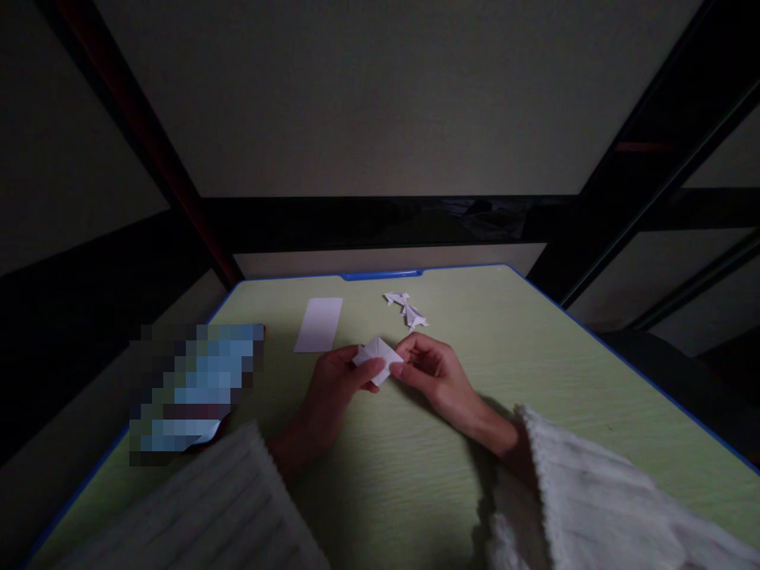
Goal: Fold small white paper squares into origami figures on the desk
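Observation:
A small folded white paper (380,356), roughly diamond-shaped with a crease running down from its top corner, is held above the table between both hands. My left hand (340,384) grips its left side, the thumb lying flat across the front and the fingers behind. At the right corner, my right hand (436,376) pinches the paper between thumb and index finger. Just beyond the hands lie two small folded paper figures (412,314), close together. Left of them a flat sheet of white paper (319,324) rests on the table.
The light green table (582,419) has a blue edge and a blue handle-like strip (383,275) at its far side. A pixelated bluish object (202,388) lies at the left edge. Behind the table stands a pale wall panel (380,103) with dark bars.

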A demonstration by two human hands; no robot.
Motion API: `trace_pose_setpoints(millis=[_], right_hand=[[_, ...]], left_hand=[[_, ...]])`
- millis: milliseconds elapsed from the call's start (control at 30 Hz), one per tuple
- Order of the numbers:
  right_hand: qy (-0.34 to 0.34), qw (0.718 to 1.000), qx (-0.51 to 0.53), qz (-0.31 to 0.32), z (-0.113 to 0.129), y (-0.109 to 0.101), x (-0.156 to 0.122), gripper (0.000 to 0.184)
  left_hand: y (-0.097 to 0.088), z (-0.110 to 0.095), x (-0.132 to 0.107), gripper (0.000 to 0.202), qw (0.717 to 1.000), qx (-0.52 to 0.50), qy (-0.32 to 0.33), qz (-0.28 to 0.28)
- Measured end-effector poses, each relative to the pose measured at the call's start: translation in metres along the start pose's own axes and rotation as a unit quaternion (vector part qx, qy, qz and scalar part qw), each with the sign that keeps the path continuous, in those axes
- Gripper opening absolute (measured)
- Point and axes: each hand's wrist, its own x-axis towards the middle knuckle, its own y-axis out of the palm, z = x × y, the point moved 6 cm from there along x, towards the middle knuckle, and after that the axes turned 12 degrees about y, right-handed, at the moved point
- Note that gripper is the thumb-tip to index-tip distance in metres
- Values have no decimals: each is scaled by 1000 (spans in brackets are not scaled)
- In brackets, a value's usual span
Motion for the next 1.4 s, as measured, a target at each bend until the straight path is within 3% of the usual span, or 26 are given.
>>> trace_pose_setpoints(millis=[133,400,533,900,1167,1400], right_hand=[[6,1000,12,9,-1,0,0,15],[-39,997,59,19,6,-2,-2,15],[-35,999,28,18,6,-3,-2,7],[-31,997,62,45,6,-1,-3,9],[-35,999,24,14,10,-3,-4,8],[-32,999,-5,-26,5,-4,-3,17]], left_hand=[[1,1,0,8,999,25,5,34],[-1,6,1,13,999,20,-4,28],[-1,7,1,14,999,14,-8,34],[0,4,1,11,999,-10,-20,25],[-4,3,3,14,998,35,23,35],[-7,-4,3,15,997,65,37,-11]])
